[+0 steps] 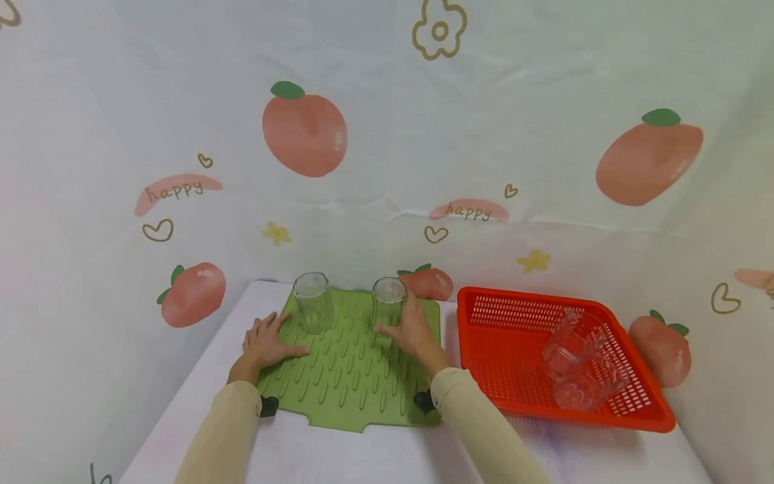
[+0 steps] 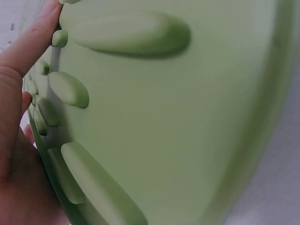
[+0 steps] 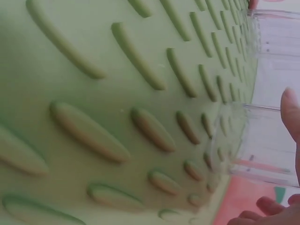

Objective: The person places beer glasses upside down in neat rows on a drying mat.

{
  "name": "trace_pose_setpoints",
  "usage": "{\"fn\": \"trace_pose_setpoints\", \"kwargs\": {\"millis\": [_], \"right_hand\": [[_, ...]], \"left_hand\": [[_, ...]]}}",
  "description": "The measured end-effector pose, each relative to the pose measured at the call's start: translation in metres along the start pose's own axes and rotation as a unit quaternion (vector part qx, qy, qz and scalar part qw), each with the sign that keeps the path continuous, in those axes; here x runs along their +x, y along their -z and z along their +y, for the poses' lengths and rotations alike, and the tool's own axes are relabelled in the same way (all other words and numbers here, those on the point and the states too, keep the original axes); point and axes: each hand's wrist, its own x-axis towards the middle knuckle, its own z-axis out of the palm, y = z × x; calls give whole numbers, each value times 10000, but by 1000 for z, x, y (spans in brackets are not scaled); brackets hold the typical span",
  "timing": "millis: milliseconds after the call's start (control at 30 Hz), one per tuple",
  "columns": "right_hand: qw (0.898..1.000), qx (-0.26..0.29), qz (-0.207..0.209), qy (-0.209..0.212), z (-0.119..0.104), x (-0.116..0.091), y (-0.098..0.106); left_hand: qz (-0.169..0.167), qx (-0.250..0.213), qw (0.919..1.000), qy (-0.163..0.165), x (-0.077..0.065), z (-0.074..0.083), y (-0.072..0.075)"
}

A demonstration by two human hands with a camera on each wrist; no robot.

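Note:
On the left edge of a green mat (image 1: 338, 376) with raised oval ridges, my left hand (image 1: 266, 341) rests with its fingers spread. Its straight thumb lies along the mat's surface in the left wrist view. My right hand (image 1: 416, 329) is around the right-hand clear drinking glass (image 1: 387, 310), which stands upright on the mat. The right thumb (image 3: 291, 115) crosses in front of that glass, while a small gap shows between the glass and the bent fingers (image 3: 269, 206). A second clear glass (image 1: 316, 312) stands at the mat's back left, beyond the left hand.
To the right, a red plastic basket (image 1: 492, 403) with perforated walls holds clear faceted cups (image 1: 574, 390) lying at its right side. Behind the white tabletop (image 1: 338, 460) hangs a fruit-patterned cloth (image 1: 375, 148). The mat's front edge has a protruding lip.

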Motion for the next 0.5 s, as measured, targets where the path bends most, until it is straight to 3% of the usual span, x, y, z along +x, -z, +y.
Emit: {"fn": "trace_pose_setpoints", "kwargs": {"millis": [367, 500], "right_hand": [[9943, -1021, -238, -206, -18, -8, 25], [9871, -1566, -326, 9, -24, -10, 37]], "left_hand": [[4, -34, 10000, 5, -3, 2, 2], [2, -42, 10000, -10, -1, 0, 0]]}}
